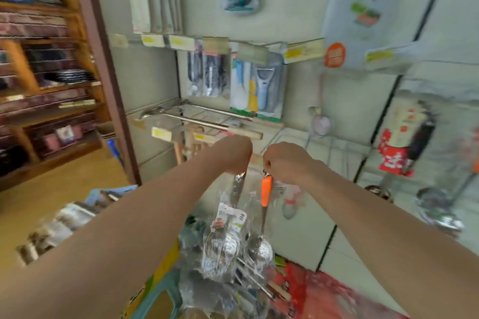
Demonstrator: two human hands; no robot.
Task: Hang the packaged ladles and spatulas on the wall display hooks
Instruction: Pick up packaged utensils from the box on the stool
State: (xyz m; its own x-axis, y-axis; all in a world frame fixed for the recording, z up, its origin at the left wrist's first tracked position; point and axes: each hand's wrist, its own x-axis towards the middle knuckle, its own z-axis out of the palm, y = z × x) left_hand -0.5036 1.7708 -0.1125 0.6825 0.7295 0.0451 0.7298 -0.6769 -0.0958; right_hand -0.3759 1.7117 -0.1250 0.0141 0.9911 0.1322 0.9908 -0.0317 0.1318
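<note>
Both our hands were up close together before the wall display, just below its lower row of hooks (207,122). Our left hand (234,156) was curled round the top of a clear-wrapped steel ladle pack (223,238), which hung straight down with a white price label (231,215) on the wrap. Our right hand (285,163) pinched the top of an orange-handled ladle (267,191), also hanging upright, its steel bowl just beside the other pack's bowls. We could not tell whether either top touched a hook.

Across the hooks above our hands lay long steel utensils (212,125) with wooden handles. Higher up hung a peeler pack (264,85), and to the right a small strainer (321,122) and a bare ladle (440,212). To the left stood wooden shelves (39,85). Blur hid the finer finger positions.
</note>
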